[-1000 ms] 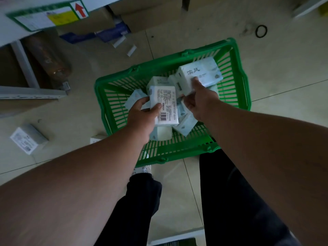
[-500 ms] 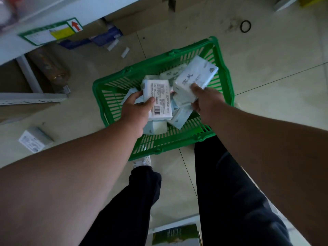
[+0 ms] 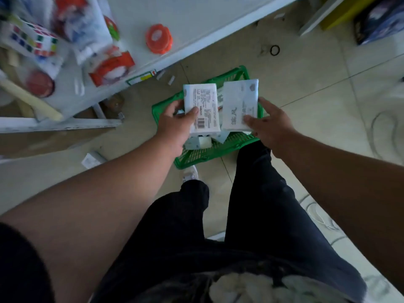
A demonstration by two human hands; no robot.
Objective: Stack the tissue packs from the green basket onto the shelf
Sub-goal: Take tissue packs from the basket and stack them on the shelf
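Note:
My left hand (image 3: 175, 125) grips a white tissue pack (image 3: 202, 106) with its barcode side up. Beside it, my right hand (image 3: 270, 125) holds a second pale tissue pack (image 3: 239, 103), printed face up. Both packs hang above the green basket (image 3: 214, 149), which sits on the tiled floor just ahead of my feet. A few more tissue packs (image 3: 197, 143) lie inside the basket, mostly hidden by the two raised ones. The white shelf (image 3: 140, 18) runs across the upper left.
The shelf carries a puzzle cube (image 3: 32, 39), an orange round container (image 3: 159, 38), a red-and-white package (image 3: 111, 65) and plastic bags. One loose tissue pack (image 3: 91, 159) lies on the floor at the left. A black ring (image 3: 274, 50) lies beyond the basket.
Both hands have lifted their tissue packs up out of the basket. The view has swung upward, bringing the shelf top and its goods into sight.

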